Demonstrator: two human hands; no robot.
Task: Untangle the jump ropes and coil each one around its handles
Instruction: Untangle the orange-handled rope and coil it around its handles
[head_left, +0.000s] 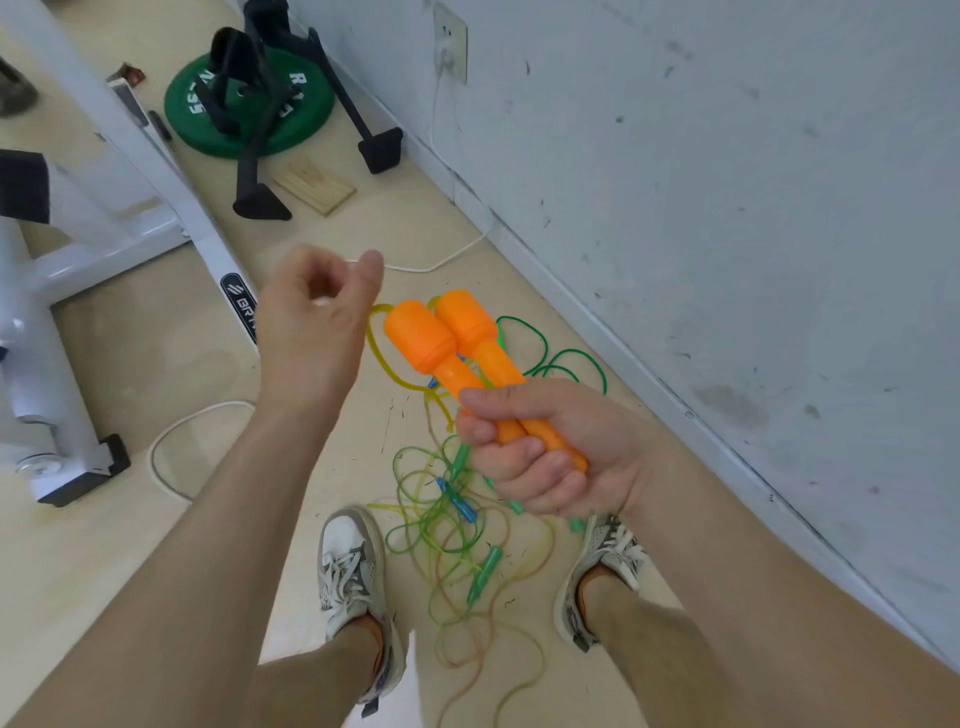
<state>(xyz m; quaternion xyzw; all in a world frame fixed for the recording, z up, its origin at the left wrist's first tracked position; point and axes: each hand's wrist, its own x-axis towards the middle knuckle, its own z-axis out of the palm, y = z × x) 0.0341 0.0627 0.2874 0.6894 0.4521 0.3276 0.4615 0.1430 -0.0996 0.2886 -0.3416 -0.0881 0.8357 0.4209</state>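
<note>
A right hand (540, 452) grips two orange handles (447, 338) together; at their nine o'clock the left hand (311, 327) curls its fingers, hold unclear; tangled ropes (441, 525) lie at six o'clock.

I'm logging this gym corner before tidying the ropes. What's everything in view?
orange handles: two, orange, side by side in the right hand
rope tangle: one pile, green and yellow, floor between the shoes
green handles: at least two, green, in the tangle
blue handle: at least one, blue, in the tangle
weight plate: one, green, floor near the wall
stand: one, black, legs over the plate
wooden block: one, pale, beside the stand
cables: two, white, on the floor
wall socket: one, off-white, top
machine frame: one, white, left
shoes: two, white-grey, bottom
left hand: raised, fingers curled, contents unclear
right hand: grips the orange handles
</note>
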